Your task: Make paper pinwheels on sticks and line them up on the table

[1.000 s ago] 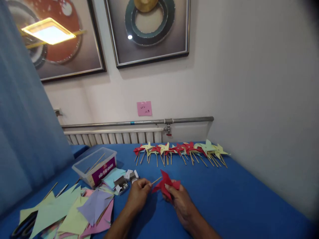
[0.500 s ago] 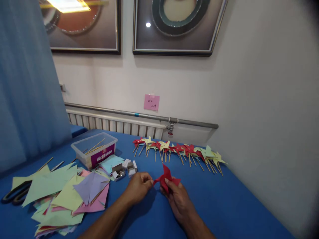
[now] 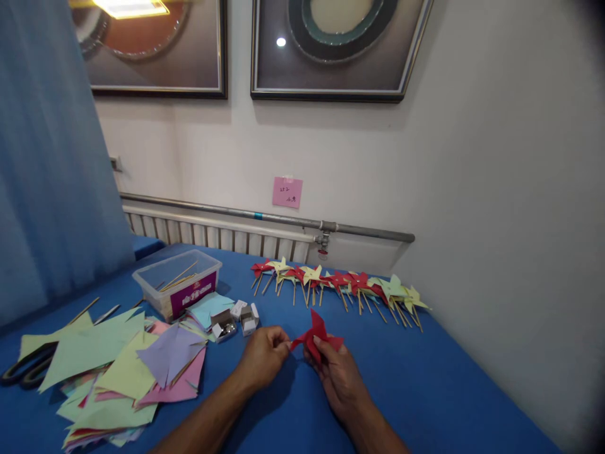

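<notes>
In the head view, the stick that poked out leftward between the hands a second ago no longer shows: the left hand has closed up to the red pinwheel, its grip pinched at the paper's left tip. The right hand keeps its grip clamped on the pinwheel, held just above the blue worktop. Judging by this, the stick is now seated in the pinwheel, which would be nearly ready to join the finished row by the wall.

wooden stick now hidden, left hand drawn up against red pinwheel, seemingly touching
</notes>
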Available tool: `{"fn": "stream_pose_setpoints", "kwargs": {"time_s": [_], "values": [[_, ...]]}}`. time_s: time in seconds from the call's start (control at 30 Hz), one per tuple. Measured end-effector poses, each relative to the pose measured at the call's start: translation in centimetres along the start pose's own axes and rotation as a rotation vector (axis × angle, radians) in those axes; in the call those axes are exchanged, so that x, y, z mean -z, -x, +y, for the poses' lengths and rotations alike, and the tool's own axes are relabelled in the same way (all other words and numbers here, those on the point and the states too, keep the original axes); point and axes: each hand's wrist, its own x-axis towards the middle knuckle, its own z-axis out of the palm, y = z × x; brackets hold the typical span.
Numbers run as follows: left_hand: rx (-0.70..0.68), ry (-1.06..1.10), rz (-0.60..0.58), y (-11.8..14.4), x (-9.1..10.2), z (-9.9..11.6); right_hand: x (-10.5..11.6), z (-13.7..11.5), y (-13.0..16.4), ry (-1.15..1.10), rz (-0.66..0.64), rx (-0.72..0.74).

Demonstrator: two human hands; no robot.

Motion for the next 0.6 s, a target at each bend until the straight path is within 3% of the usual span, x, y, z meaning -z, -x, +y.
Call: {"fn": "stream_pose_setpoints", "kwargs": {"time_s": [0.6], "values": [[-0.009,-0.003,-0.024,0.12,0.04,-0.01,-0.53,0.18,0.31,-0.058,0.014,-0.025]]}}
